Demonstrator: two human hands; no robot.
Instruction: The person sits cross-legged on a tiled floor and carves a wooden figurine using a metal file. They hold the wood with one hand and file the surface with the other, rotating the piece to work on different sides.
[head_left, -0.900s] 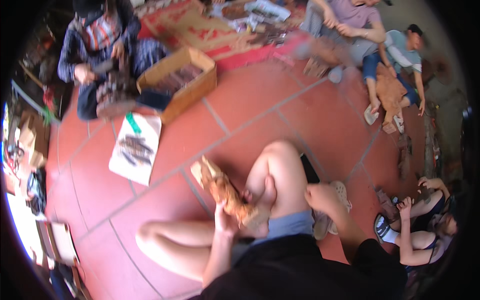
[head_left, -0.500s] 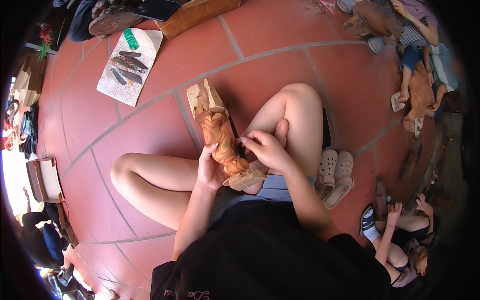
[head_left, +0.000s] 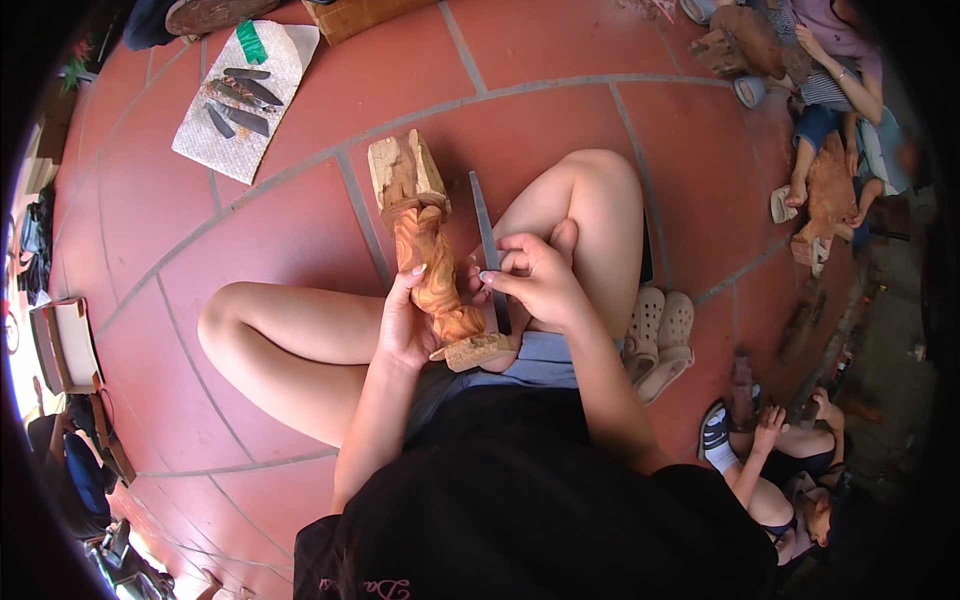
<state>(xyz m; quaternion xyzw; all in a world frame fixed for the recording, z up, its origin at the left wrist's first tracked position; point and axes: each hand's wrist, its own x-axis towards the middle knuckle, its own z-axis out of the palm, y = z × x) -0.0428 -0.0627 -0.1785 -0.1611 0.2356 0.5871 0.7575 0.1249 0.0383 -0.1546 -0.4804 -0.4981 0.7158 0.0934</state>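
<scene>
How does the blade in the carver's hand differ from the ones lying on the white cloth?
The held blade is a single long, slim strip, pinched by the right hand beside the wooden carving. The cloth blades are several, look shorter, and lie loose on the white cloth. All are dark and flat.

cardboard box (head_left: pixel 360 15) cut off, chisel (head_left: pixel 488 250) partly hidden
</scene>
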